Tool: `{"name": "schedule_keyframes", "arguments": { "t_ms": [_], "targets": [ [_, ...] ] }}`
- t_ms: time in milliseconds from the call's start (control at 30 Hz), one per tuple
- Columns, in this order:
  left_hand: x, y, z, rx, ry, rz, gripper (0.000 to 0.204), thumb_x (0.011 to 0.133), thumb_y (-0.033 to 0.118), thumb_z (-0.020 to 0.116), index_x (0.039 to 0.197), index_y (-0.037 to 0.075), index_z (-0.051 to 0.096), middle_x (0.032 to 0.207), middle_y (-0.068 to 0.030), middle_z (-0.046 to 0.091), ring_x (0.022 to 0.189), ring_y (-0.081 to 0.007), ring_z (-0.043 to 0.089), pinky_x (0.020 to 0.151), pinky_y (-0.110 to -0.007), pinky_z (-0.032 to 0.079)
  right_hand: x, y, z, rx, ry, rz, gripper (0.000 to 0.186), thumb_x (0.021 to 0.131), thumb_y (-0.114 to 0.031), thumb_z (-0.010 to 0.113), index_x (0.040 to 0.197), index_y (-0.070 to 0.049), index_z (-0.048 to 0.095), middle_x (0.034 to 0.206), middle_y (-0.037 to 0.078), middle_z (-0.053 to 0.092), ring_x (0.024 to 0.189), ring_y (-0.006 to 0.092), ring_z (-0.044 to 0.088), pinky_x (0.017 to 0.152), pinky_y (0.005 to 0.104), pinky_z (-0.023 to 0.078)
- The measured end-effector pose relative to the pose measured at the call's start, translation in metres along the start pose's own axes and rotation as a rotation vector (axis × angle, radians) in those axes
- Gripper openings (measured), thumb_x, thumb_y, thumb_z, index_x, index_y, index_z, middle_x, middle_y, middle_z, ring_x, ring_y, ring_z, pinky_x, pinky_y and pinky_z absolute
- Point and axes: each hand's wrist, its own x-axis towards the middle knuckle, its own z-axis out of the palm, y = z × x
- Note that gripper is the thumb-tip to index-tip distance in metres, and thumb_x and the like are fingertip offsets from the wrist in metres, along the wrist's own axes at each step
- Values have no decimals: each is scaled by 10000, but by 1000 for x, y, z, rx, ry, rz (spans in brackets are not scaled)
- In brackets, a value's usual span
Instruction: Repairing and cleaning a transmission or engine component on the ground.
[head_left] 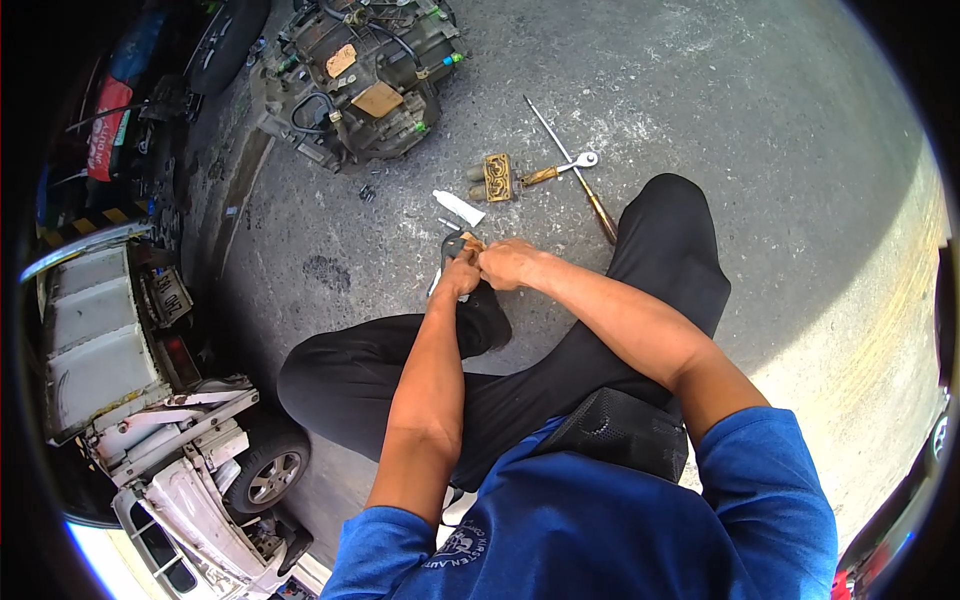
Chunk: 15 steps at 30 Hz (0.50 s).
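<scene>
Grey floor (330,215): stained concrete beneath you.
Grip: your left hand (460,274) pinches a small brown piece (472,241); right hand (508,265) curls against it, hold unclear.
Just beyond: white tube (459,208); farther, brass-coloured block (497,177).
Progress: apparently underway; block loose, remainder unclear.

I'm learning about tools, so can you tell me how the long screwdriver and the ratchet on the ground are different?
The screwdriver is longer; the ratchet is shorter.
The screwdriver's metal shaft ends thin and narrow, while the ratchet ends in a fat, rounded metal head.
The screwdriver's tip points up and left in the picture; the ratchet's head points right.
Both lie on the grey ground, crossing each other, and both are part metal, part brownish.
</scene>
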Motion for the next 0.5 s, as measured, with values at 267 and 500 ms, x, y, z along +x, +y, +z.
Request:
{"name": "schedule_keyframes", "arguments": {
  "t_ms": [267,500],
  "targets": [
    [-10,40,-35,-93,333,-16,470,936,338,594,1292,30,598,1297,-282,570,1246,-438,507,1055,-462,415,13,84,5,99,-40,327,347,887,-258,578,1060,14,708,1112,242,679,1070,382,653,932,445,510],
    [-85,121,-140,-67,83,459,509,934,432,596,1271,52,610,1167,-263,650,1115,-411,611,969,-470,464,23,75,0,128,-35,161,370,854,-136,551,1196,-89,683,1178,224,660,1119,375,631,974,436,487]
  ]
}}
